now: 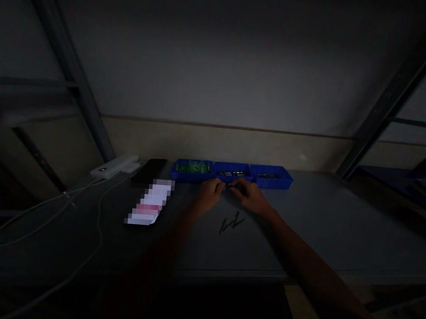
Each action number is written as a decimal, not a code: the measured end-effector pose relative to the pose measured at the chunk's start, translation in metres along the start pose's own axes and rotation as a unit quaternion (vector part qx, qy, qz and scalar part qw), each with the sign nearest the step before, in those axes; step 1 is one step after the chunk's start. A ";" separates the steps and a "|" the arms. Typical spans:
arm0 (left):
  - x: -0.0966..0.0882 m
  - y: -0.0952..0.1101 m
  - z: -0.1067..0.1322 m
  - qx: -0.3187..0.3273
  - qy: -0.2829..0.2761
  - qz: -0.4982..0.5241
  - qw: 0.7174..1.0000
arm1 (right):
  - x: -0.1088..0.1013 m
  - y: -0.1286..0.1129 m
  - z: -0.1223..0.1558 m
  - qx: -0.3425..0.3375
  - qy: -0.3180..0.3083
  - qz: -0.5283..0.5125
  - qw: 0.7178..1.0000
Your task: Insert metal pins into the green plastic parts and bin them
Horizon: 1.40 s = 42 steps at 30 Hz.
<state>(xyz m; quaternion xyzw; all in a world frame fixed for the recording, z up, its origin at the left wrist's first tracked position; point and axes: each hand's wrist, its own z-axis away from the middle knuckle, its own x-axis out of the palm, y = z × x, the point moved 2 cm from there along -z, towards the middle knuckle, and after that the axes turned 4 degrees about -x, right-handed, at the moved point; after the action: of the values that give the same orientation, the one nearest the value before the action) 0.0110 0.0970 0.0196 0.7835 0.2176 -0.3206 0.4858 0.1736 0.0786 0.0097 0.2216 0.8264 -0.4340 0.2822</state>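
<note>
"Two bare forearms (304,245) up front, over a grey table (327,212)."

"Beyond?"

"Three blue bins (191,178) in a row."

"The hands?"

"Left hand (209,192) and right hand (250,195), near the bins, both pinching."

"Pinching what?"

"Below lie thin dark pieces (231,223); between the fingertips, one small piece (228,185), too dim to identify."

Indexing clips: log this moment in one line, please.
left hand: holds small part; right hand: on same part; tabletop: thin dark pieces; beyond hands: three blue bins; part type: unclear
</note>
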 end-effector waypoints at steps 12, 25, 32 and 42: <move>0.009 0.002 0.007 0.023 -0.090 -0.003 0.996 | -0.034 0.011 -0.004 0.122 0.146 0.183 0.965; 0.011 0.013 0.019 0.135 -0.237 -0.127 0.954 | -0.071 0.060 0.011 0.304 0.230 0.208 0.901; -0.001 -0.009 -0.001 0.026 -0.064 -0.140 0.988 | -0.009 0.010 -0.003 0.067 0.000 0.101 0.993; 0.000 -0.014 -0.006 -0.030 0.001 -0.073 0.997 | 0.003 -0.005 0.000 0.020 -0.021 0.144 0.989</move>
<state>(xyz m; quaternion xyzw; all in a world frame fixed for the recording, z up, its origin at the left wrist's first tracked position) 0.0041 0.1085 0.0128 0.7510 0.2836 -0.3480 0.4842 0.1681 0.0763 0.0109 0.3348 0.7712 -0.4095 0.3543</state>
